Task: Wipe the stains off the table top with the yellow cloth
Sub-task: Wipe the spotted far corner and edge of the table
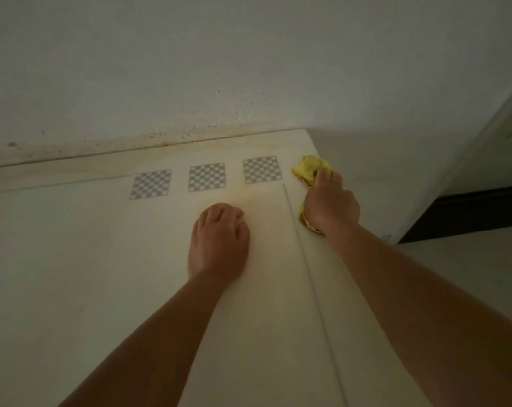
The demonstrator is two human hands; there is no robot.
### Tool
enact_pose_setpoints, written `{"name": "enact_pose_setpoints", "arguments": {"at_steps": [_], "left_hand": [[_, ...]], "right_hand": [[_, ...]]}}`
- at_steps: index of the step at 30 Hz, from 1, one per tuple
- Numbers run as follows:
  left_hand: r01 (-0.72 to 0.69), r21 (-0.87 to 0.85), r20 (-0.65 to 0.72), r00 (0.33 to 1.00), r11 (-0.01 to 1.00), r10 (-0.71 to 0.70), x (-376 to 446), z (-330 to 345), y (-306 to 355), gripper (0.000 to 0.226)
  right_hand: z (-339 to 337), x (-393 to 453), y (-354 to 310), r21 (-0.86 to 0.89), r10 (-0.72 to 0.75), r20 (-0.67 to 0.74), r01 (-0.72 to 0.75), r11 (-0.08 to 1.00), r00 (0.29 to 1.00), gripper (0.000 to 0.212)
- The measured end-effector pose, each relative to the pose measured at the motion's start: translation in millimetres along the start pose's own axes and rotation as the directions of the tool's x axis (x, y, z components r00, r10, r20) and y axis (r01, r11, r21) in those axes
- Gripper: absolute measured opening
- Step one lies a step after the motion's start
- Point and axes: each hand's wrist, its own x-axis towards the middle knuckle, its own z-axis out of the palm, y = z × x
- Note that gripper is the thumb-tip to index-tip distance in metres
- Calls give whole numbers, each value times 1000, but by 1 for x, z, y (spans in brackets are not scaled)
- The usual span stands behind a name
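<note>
A crumpled yellow cloth [307, 170] lies on the cream table top [87, 245] near its far right corner. My right hand [329, 204] is closed around the cloth and presses it onto the surface; yellow shows both beyond the fingers and under the wrist. My left hand [219, 239] rests on the table to the left of it, fingers curled under, with nothing visible in it. A faint brownish stain [243, 198] spreads between the two hands, and a dirty band runs along the table's back edge [102, 160].
Three grey checkerboard markers [207, 177] sit in a row near the back of the table. A thin groove [301, 259] runs front to back beside my right arm. A speckled white wall [219, 69] stands behind. The table's right edge drops to the floor [469, 259].
</note>
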Motion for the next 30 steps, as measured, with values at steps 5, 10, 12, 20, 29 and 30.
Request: {"name": "enact_pose_setpoints", "arguments": {"at_steps": [5,10,12,20,29,30], "left_hand": [[-32,125,90,996,992,21,-8,-8,8,32],[-64,187,246,969,980,16,-41,-28,11,38],[-54,157,259,966,986,12,-68,-39,15,37],[-111,27,313,945,993,97,-165,-105,14,41],[-175,-4,181,968,985,173,-202,-239,22,43],[-184,-5,179,967,983,182,-206,-250,21,44]], "right_hand": [[-14,-76,33,-21,23,-20,-23,1000,1000,41],[-23,-158,62,40,61,-48,-59,997,997,33],[-26,-194,72,41,51,-77,-48,998,996,32],[-41,-313,102,-3,131,-55,-132,991,990,38],[-77,-383,46,-190,-7,13,9,982,1000,45],[-76,-391,34,-133,-34,54,40,990,998,45]]}}
